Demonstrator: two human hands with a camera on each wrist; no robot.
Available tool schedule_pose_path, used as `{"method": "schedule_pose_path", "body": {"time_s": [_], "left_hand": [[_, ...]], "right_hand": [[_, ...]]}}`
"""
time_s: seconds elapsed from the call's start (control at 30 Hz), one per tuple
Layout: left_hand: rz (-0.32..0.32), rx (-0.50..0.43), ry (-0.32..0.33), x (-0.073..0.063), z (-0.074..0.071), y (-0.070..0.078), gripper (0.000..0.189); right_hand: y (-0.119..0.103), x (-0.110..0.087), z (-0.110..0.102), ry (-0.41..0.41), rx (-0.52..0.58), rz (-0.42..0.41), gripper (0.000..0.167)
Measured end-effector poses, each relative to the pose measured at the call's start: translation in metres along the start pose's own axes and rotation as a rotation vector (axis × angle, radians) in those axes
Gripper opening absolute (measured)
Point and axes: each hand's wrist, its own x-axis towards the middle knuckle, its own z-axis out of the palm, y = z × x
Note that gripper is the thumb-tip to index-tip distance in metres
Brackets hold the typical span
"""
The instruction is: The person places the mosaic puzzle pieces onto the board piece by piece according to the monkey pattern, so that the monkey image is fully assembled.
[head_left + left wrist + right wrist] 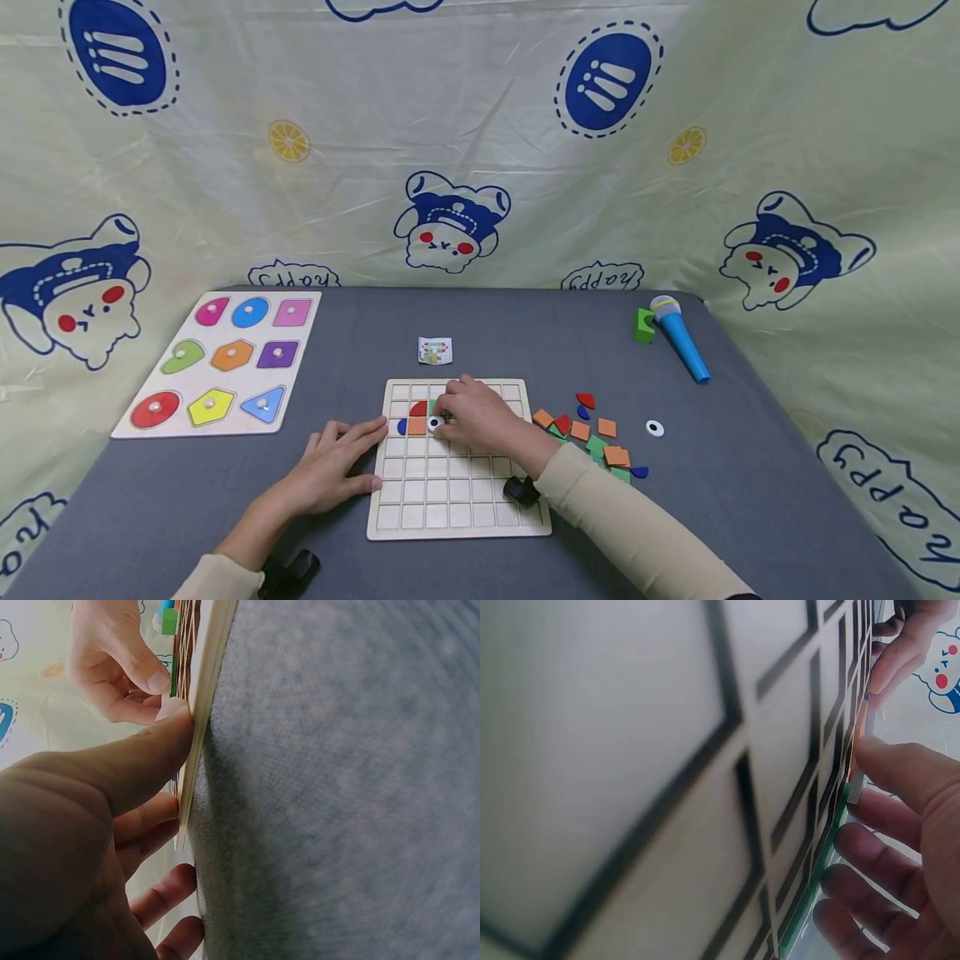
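A pale wooden grid board [459,518] lies on the table. My left hand [330,468] is at its left edge, thumb and fingers extended; in the left wrist view the thumb [154,754] touches the edge. Over the upper cells, my right hand [483,417] pinches a white eye disc [435,423] with a black dot. The disc shows edge-on between thumb and index finger in the right wrist view. Beside it in the cells are an orange square [417,426], a blue piece [402,427], a red piece [418,409] and a partly hidden green piece [432,406].
Loose orange, green, red and blue pieces [617,456] lie right of the board, with another eye disc [655,428] beyond. A small picture card [435,351] lies behind the board. A shape puzzle [217,423] is at the left, a blue microphone [682,343] and green block [643,326] at back right.
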Motion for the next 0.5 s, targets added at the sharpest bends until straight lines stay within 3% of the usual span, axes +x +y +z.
{"method": "schedule_pose_path", "body": {"time_s": [0.5], "left_hand": [[-0.007, 0.001, 0.008, -0.0007, -0.0010, 0.0019, 0.070]], "right_hand": [[0.0004, 0.0006, 0.0033, 0.005, -0.043, -0.023, 0.019]]}}
